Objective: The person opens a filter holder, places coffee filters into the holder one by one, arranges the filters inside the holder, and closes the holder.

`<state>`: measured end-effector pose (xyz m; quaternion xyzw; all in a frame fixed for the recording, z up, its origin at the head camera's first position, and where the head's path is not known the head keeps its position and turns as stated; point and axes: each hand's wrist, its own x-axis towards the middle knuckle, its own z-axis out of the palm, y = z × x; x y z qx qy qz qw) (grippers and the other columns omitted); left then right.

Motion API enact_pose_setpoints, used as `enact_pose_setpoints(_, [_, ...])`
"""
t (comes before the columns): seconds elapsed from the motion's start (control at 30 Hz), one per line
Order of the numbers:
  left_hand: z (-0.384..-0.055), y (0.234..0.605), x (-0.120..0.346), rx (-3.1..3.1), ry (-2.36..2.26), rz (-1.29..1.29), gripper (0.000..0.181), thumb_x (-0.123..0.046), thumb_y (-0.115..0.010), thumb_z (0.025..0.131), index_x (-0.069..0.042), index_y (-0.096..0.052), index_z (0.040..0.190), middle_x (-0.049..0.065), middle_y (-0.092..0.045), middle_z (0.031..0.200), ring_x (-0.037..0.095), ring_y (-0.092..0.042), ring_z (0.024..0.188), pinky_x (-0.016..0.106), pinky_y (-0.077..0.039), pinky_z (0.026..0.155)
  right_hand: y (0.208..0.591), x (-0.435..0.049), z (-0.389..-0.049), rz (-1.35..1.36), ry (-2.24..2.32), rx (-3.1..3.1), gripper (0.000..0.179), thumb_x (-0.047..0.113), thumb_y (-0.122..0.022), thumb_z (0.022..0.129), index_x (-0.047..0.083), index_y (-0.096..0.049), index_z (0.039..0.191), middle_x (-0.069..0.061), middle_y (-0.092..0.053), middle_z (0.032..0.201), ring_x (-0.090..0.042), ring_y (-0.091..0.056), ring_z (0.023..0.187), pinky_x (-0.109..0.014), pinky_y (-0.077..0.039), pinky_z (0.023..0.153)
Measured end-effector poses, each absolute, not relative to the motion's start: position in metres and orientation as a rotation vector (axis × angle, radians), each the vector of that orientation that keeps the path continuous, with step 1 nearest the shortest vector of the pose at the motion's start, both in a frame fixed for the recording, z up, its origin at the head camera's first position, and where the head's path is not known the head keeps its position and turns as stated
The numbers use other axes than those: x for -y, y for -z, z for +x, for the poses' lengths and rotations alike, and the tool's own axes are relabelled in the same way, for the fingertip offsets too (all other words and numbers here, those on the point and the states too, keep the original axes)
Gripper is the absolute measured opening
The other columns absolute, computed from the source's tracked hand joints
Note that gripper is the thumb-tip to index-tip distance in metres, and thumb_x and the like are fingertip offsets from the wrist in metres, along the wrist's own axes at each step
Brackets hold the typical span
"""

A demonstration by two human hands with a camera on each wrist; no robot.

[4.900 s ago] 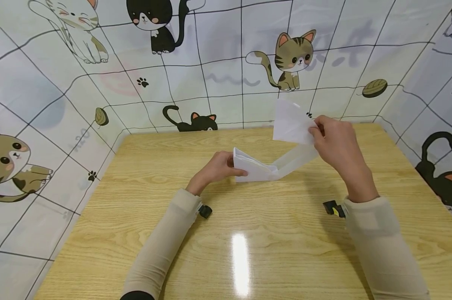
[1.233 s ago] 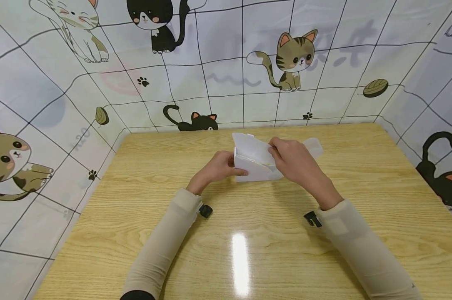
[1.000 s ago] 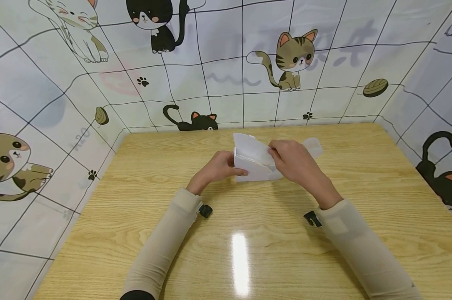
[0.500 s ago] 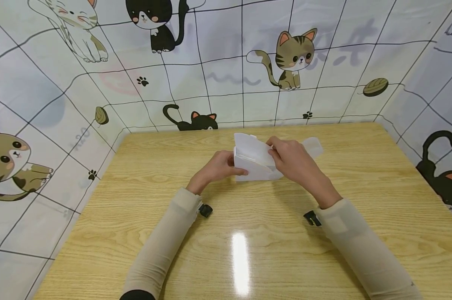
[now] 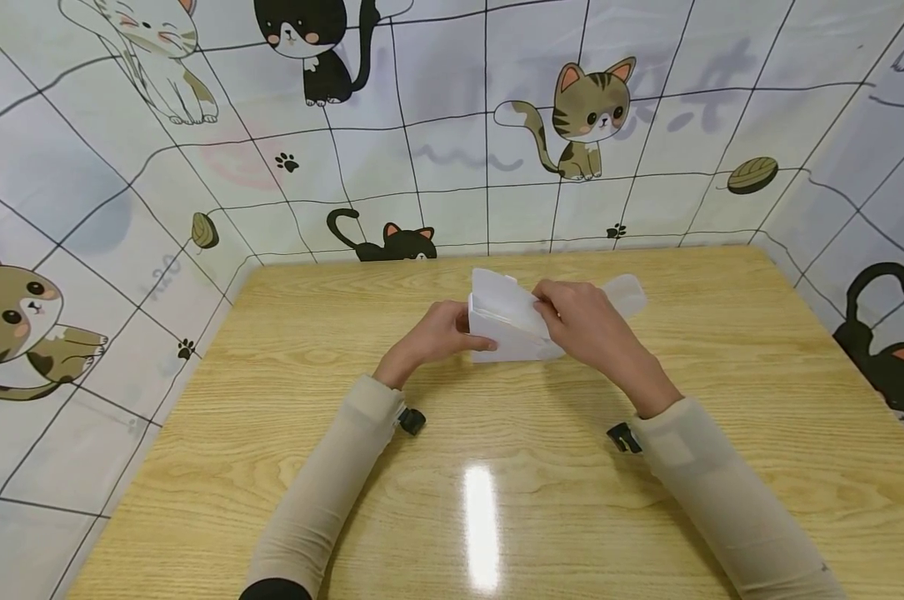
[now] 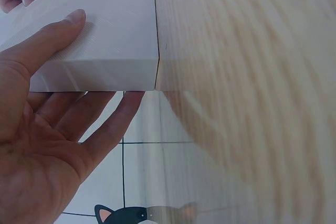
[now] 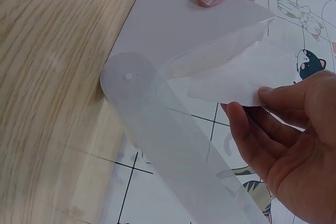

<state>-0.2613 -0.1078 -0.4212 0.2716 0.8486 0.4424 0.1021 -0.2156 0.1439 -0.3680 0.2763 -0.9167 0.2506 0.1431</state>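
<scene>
A slim white case stands on edge on the table, its slanted top uncovered. My left hand grips its left end, thumb on the broad face and fingers behind. A frosted, see-through swivel cover hangs from a round pivot at the case's lower corner, swung out to the right; its rounded tip shows past my right hand. Between thumb and fingers that hand pinches a thin white sheet, which stands at the slanted mouth. Thin layered edges show along the mouth in the head view.
The wooden table extends all round the case, with a bright light reflection near its front. A cat-print backdrop rises behind its far edge. Small black devices sit on both wrists.
Since the oldest frame, my right hand has brought the sheet left and down from the raised right side to the case's mouth. Lately the sheet shifts slightly right; my left hand stays put.
</scene>
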Motion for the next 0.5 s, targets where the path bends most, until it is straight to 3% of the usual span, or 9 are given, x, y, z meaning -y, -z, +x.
enact_pose_setpoints(0.5, [-0.2612, 0.421, 0.1079, -2.518, -1.294, 0.786, 0.041, -0.019, -0.086, 0.087, -0.008, -0.071, 0.123, 0.008, -0.078, 0.114, 0.016, -0.076, 0.096, 0.03, -0.06, 0.083, 0.3687, -0.1432, -0.2156, 0.828, -0.69, 2.625, 0.011, 0.004, -0.061, 0.102, 0.001, -0.071, 0.108, -0.014, -0.076, 0.093, -0.022, -0.064, 0.066, -0.038, -0.05, 0.062])
